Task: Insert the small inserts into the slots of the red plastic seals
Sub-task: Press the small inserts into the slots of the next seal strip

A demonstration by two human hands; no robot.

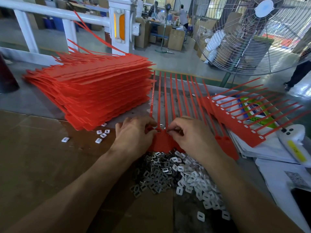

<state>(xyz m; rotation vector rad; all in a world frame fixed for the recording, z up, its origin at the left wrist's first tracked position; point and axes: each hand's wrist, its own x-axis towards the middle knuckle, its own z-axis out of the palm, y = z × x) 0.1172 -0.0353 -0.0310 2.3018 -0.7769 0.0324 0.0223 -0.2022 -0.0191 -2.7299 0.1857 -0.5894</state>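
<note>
Two bare forearms, no sleeves in view. Left hand (134, 133) and right hand (190, 137) bare: no gloves, no rings, no watch or wristband. Short, unpainted fingernails where visible.

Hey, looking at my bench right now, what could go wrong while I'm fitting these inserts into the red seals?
The loose pile of inserts lies right under your forearms, so a sweep might scatter pieces off the cardboard. The tall stack of red seals leans with straps splayed; a nudge from the left hand might topple it.
</note>
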